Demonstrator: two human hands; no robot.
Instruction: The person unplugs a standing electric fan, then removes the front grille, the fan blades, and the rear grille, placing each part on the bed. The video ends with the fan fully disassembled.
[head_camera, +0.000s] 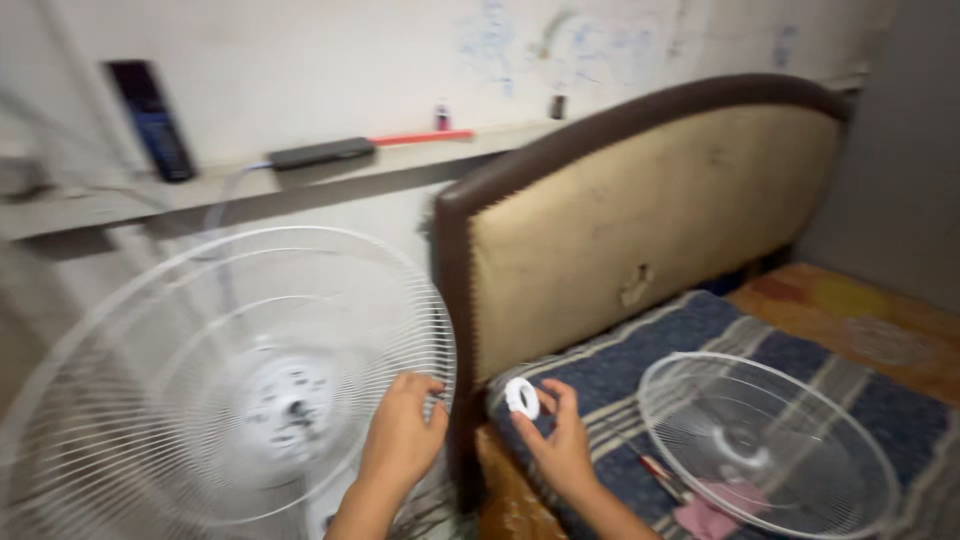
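Note:
A white wire fan guard (200, 370), the rear half with the motor hub (290, 405) showing in its middle, stands at the left. My left hand (400, 440) grips its right rim. My right hand (560, 440) holds up a small white plastic ring nut (521, 397) between thumb and fingers, just right of the guard. A second white wire fan guard (765, 445) lies flat on the striped blue blanket (620, 360) of the bed at the right.
A padded beige headboard (640, 220) with a dark brown frame rises behind my right hand. A wall ledge (300, 175) carries a dark remote, a flat dark device and a red pen. A small red-handled tool (662, 472) and pink cloth (705, 520) lie on the bed.

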